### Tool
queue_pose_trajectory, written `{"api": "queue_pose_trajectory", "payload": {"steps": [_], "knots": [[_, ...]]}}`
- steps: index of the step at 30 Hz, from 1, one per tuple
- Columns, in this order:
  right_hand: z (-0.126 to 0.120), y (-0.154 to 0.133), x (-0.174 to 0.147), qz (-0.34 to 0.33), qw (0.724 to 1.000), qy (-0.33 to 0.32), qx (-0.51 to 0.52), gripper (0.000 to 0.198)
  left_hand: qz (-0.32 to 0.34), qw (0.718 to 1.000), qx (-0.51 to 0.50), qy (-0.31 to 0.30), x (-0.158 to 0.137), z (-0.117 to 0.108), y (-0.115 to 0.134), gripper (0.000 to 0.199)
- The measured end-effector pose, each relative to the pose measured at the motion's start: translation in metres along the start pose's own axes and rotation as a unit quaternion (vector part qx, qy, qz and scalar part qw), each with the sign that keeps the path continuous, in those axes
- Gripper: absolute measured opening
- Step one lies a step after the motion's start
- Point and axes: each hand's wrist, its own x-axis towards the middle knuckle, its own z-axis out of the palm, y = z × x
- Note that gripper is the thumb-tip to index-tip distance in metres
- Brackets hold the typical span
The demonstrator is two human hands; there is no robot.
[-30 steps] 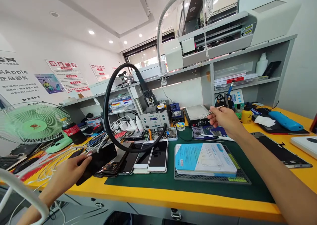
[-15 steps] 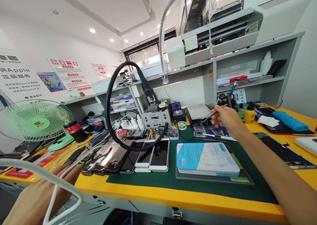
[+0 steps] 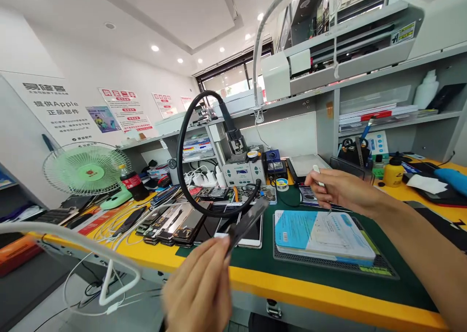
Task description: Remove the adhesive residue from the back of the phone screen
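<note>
My left hand [image 3: 204, 283] is raised at the table's front edge, its fingers closed on a dark, glossy, phone-like slab [image 3: 248, 222]. The slab is tilted, seen almost edge-on and blurred; it covers part of a white phone [image 3: 254, 232] lying behind it. Over the back of a blue and white booklet stack [image 3: 317, 234], my right hand [image 3: 337, 188] pinches a slim tool [image 3: 316, 169] with a pale end and a thin dark tip pointing down. Its exact kind is unclear. The booklets rest on a grey perforated pad [image 3: 386, 268] on a green mat [image 3: 255, 264].
Several phones and opened phone parts [image 3: 175, 225] lie left of centre. A black hose [image 3: 180, 152] loops above them from the soldering station [image 3: 242, 171]. At the left are a fan [image 3: 87, 171], a cola bottle [image 3: 134, 183] and a white tube arm [image 3: 73, 237]; a yellow bottle [image 3: 394, 172] stands right.
My left hand has come from the far left to the front centre, now with the dark slab. My right hand has turned its tool downward. The view has swung somewhat left.
</note>
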Motion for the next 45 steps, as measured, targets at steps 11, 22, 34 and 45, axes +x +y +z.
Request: {"api": "queue_pose_trajectory", "payload": {"steps": [11, 22, 34, 45], "knots": [[0.014, 0.005, 0.008, -0.024, 0.998, 0.038, 0.033, 0.039, 0.075, 0.997, -0.028, 0.023, 0.042, 0.152, 0.018, 0.028], [-0.008, 0.010, 0.018, -0.024, 0.992, 0.114, -0.039, 0.023, -0.258, 0.897, -0.328, -0.147, 0.082, 0.144, -0.004, 0.046], [-0.013, -0.001, 0.015, -0.007, 0.984, 0.175, -0.029, 0.025, -0.498, 0.465, -0.593, -0.429, 0.116, 0.196, -0.001, 0.014], [-0.110, -0.081, 0.007, -0.045, 0.870, 0.480, -0.102, 0.035, -0.599, 0.444, -0.604, -0.280, 0.114, 0.196, -0.009, 0.024]]}}
